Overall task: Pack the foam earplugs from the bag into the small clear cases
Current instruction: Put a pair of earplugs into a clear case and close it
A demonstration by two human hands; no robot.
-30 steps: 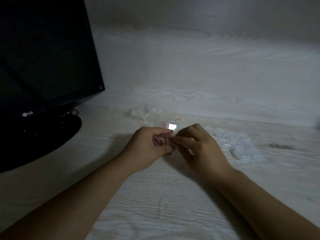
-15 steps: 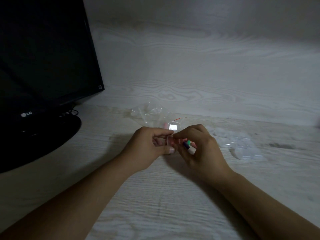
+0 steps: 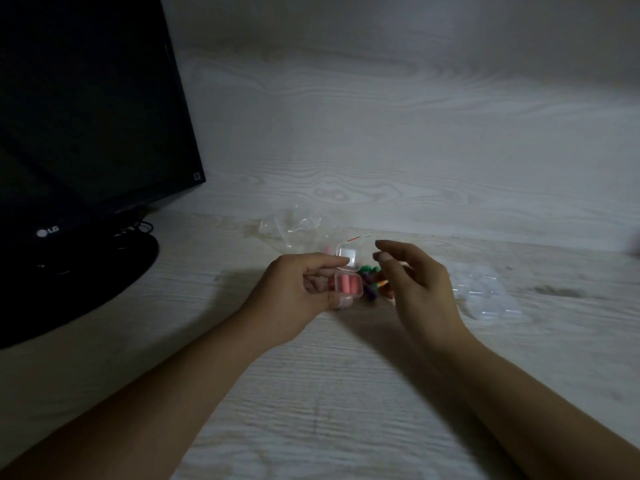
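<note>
Your left hand (image 3: 298,289) holds a small clear plastic case (image 3: 347,282) with its hinged lid (image 3: 348,256) standing open, forefinger curled over the lid's near edge and thumb under the base; two pink foam earplugs (image 3: 345,284) lie side by side inside the case. Your right hand (image 3: 415,285) hovers just beside it to the right, fingers loosely bent and spread, gripping nothing, its fingertips (image 3: 381,254) close to the lid but apart from it. Between and just beyond your two hands a small heap of loose foam earplugs (image 3: 370,282) in green, purple and orange rests on the pale wood-grain tabletop (image 3: 329,393). Behind the case lies the crumpled clear plastic bag (image 3: 298,228) with a red strip along its mouth, and one more pink piece shows at its near edge. To the right of your right hand sits a cluster of empty small clear cases (image 3: 485,289), blurred and hard to count. At the left, a black LG monitor (image 3: 86,116) stands on its round black base (image 3: 69,278), with cables trailing behind it.
</note>
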